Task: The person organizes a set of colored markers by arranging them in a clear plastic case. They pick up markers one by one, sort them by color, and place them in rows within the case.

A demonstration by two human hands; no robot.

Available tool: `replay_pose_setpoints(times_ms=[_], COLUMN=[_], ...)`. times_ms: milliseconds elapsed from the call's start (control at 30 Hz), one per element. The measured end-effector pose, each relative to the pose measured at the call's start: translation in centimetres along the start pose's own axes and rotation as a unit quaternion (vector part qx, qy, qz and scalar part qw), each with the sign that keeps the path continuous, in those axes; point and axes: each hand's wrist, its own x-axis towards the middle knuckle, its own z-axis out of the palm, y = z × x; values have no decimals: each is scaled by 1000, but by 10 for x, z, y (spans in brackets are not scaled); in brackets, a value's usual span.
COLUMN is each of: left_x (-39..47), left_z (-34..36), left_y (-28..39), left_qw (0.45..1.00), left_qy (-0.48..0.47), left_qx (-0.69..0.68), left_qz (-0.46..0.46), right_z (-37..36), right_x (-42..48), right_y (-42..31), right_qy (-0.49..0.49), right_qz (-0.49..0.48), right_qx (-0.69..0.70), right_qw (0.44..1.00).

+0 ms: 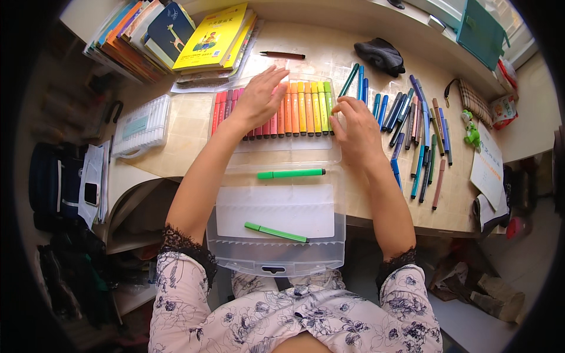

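Note:
A clear plastic marker case point(276, 260) lies unfolded before me, with a row of felt-tip markers point(302, 110) in its far half, red and pink at the left through orange and yellow to green at the right. My left hand point(260, 98) rests across the row, its fingers pointing to the far side and covering some markers. My right hand point(356, 128) is at the row's right end, fingers bent beside the last green marker point(329, 103); whether it touches is unclear. Two green markers, one higher point(291, 174) and one lower point(276, 232), lie loose on the near half.
Many loose blue, brown and green markers point(426, 125) spread over the table at right. A dark cloth pouch point(380, 55) and a brown pen point(282, 55) lie beyond. Yellow books point(212, 39) stand at back left, near a white-capped pen case point(142, 125).

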Motion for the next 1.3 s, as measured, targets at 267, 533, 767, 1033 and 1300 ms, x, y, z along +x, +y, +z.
replay_pose_setpoints(times_ms=[267, 533, 767, 1033, 1300], left_x=[-55, -50, -50, -50, -79], left_z=[-28, -24, -24, -22, -29], left_y=[-29, -15, -6, -36, -46], left_qw=[978, 960, 957, 986, 996], left_qy=[-126, -160, -169, -136, -33], left_qx=[154, 217, 211, 71, -70], left_qz=[-54, -80, -108, -69, -42], right_z=[17, 15, 17, 23, 72], right_x=[-2, -2, 1, 29, 38], right_y=[3, -11, -22, -61, -96], right_qy=[-189, -220, -236, -282, -248], right_qz=[-86, -53, -62, -89, -111], right_qx=[-8, -67, -135, -143, 12], right_qw=[978, 972, 960, 945, 962])
